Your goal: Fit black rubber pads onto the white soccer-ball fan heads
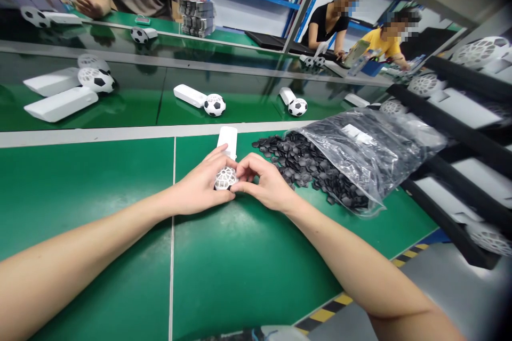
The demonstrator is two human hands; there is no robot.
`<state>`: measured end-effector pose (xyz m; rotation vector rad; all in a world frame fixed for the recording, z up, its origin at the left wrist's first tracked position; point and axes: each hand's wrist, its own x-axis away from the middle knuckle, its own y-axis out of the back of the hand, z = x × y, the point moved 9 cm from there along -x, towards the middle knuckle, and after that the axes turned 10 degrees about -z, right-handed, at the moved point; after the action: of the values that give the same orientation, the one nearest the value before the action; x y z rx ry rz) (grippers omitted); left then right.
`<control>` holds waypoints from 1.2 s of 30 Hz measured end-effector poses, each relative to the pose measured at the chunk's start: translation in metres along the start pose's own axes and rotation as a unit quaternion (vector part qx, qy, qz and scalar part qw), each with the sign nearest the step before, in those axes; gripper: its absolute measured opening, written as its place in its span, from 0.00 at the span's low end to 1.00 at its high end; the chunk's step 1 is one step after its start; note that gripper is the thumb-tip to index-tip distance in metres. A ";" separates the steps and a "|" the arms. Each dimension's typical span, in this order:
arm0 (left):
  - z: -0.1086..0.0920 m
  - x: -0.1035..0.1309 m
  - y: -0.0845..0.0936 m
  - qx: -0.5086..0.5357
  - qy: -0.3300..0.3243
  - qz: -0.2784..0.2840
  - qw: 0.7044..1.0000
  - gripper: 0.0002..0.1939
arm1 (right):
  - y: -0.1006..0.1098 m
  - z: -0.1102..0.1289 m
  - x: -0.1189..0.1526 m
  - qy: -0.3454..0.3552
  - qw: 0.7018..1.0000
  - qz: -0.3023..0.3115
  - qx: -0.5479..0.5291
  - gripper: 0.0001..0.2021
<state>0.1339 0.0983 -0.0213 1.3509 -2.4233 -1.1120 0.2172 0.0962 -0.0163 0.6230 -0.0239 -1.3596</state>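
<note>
Wht. lattice ball (225,177): L hand (199,181) grasping; R hand (267,184) at right edge, can't tell if gripping. Prob. fitting step; next needs steady hold.

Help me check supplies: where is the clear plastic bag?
In the head view, the clear plastic bag lies on the green table, right of the right hand, between the loose black pieces and the black rack.

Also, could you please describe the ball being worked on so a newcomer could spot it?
At the near green table, the left hand and right hand meet. Between them is the ball, mostly white lattice on top, unlike the black-patched balls on the belt beyond.
</note>
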 end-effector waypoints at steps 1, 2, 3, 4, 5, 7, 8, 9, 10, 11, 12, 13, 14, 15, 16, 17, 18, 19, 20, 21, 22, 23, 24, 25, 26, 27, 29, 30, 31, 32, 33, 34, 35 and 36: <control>-0.001 0.000 0.000 -0.002 -0.003 -0.002 1.000 0.15 | 0.001 -0.002 -0.001 -0.009 1.000 0.000 0.003 0.11; -0.001 0.000 0.000 -0.003 -0.006 -0.001 1.000 0.15 | 0.003 -0.004 -0.003 -0.022 1.000 0.003 0.005 0.11; -0.001 0.000 0.000 -0.003 -0.009 0.003 1.000 0.15 | 0.006 -0.008 -0.005 -0.036 0.999 0.003 0.008 0.10; -0.001 0.000 -0.001 -0.003 -0.013 0.009 1.000 0.16 | 0.013 -0.012 -0.008 -0.048 0.999 -0.005 0.015 0.09; 0.000 0.000 -0.001 -0.004 -0.017 0.014 1.000 0.17 | 0.022 -0.016 -0.010 -0.059 0.998 -0.023 0.031 0.08; 0.005 -0.001 0.000 -0.018 -0.016 0.008 1.000 0.21 | 0.046 -0.024 -0.013 -0.071 0.989 -0.077 0.105 0.07; 0.009 -0.001 0.002 -0.030 -0.009 -0.004 1.000 0.24 | 0.057 -0.028 -0.013 -0.076 0.980 -0.096 0.155 0.06; 0.014 -0.002 0.004 -0.042 0.003 -0.020 0.999 0.27 | 0.065 -0.031 -0.013 -0.081 0.970 -0.100 0.205 0.05; 0.018 -0.003 0.007 -0.054 0.017 -0.038 0.998 0.29 | 0.068 -0.035 -0.011 -0.088 0.961 -0.087 0.246 0.04; 0.022 -0.003 0.009 -0.063 0.030 -0.053 0.996 0.31 | 0.068 -0.039 -0.010 -0.092 0.955 -0.063 0.275 0.04; 0.025 -0.003 0.011 -0.066 0.041 -0.063 0.995 0.31 | 0.065 -0.042 -0.008 -0.094 0.951 -0.035 0.293 0.03; 0.027 -0.003 0.012 -0.065 0.048 -0.067 0.995 0.31 | 0.061 -0.043 -0.006 -0.093 0.948 -0.008 0.305 0.03; 0.027 -0.003 0.012 -0.061 0.053 -0.065 0.995 0.30 | 0.056 -0.042 -0.005 -0.090 0.944 0.015 0.318 0.04; 0.026 -0.003 0.012 -0.055 0.055 -0.057 0.995 0.30 | 0.051 -0.040 -0.003 -0.082 0.937 0.035 0.336 0.05; 0.024 -0.003 0.011 -0.049 0.054 -0.047 0.996 0.29 | 0.046 -0.037 -0.002 -0.070 0.928 0.053 0.362 0.05; 0.022 -0.003 0.010 -0.042 0.050 -0.036 0.997 0.28 | 0.040 -0.033 -0.001 -0.053 0.914 0.069 0.396 0.05; 0.018 -0.003 0.009 -0.037 0.045 -0.028 0.998 0.27 | 0.033 -0.028 0.001 -0.033 0.895 0.084 0.436 0.06; 0.015 -0.002 0.009 -0.034 0.041 -0.023 0.998 0.27 | 0.026 -0.022 0.003 -0.012 0.873 0.099 0.477 0.07; 0.013 -0.001 0.009 -0.033 0.041 -0.023 0.998 0.26 | 0.018 -0.017 0.006 0.006 0.849 0.115 0.516 0.07; 0.012 -0.001 0.010 -0.032 0.047 -0.025 0.998 0.26 | 0.010 -0.014 0.009 0.021 0.826 0.129 0.549 0.08; 0.012 0.000 0.010 -0.034 0.056 -0.027 0.998 0.25 | 0.004 -0.010 0.012 0.031 0.806 0.141 0.574 0.09; 0.012 0.001 0.010 -0.035 0.065 -0.028 0.997 0.25 | -0.002 -0.008 0.015 0.035 0.793 0.150 0.590 0.10; 0.012 0.002 0.011 -0.038 0.070 -0.028 0.996 0.25 | -0.006 -0.007 0.016 0.035 0.785 0.157 0.599 0.11; 0.011 0.002 0.012 -0.040 0.070 -0.026 0.996 0.25 | -0.007 -0.007 0.017 0.032 0.782 0.159 0.602 0.12; 0.010 0.002 0.012 -0.043 0.066 -0.019 0.997 0.25 | -0.006 -0.008 0.017 0.027 0.784 0.155 0.601 0.11; 0.009 0.003 0.012 -0.045 0.061 -0.007 0.997 0.26 | -0.002 -0.009 0.016 0.020 0.790 0.145 0.596 0.11; 0.008 0.003 0.012 -0.043 0.057 0.022 0.997 0.27 | 0.010 -0.010 0.012 0.007 0.814 0.109 0.571 0.12; 0.008 0.003 0.012 -0.040 0.059 0.038 0.997 0.28 | 0.017 -0.009 0.010 0.005 0.835 0.081 0.543 0.13; 0.009 0.004 0.011 -0.034 0.065 0.053 0.996 0.29 | 0.024 -0.008 0.009 0.006 0.863 0.051 0.502 0.14; 0.010 0.004 0.011 -0.026 0.071 0.064 0.995 0.29 | 0.029 -0.005 0.007 0.007 0.895 0.021 0.446 0.14; 0.010 0.005 0.011 -0.018 0.077 0.071 0.994 0.29 | 0.032 -0.003 0.007 0.007 0.925 -0.004 0.379 0.13; 0.011 0.005 0.011 -0.011 0.083 0.075 0.994 0.30 | 0.034 -0.001 0.007 0.004 0.952 -0.022 0.306 0.11; 0.012 0.006 0.010 -0.005 0.088 0.076 0.993 0.30 | 0.032 0.001 0.007 0.001 0.972 -0.031 0.235 0.08; 0.013 0.006 0.009 -0.002 0.090 0.073 0.993 0.29 | 0.029 0.003 0.008 0.002 0.984 -0.030 0.174 0.07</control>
<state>0.1180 0.1030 -0.0256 1.1933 -2.3449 -0.9156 0.2438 0.0901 -0.0042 0.9243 -0.2455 -1.4251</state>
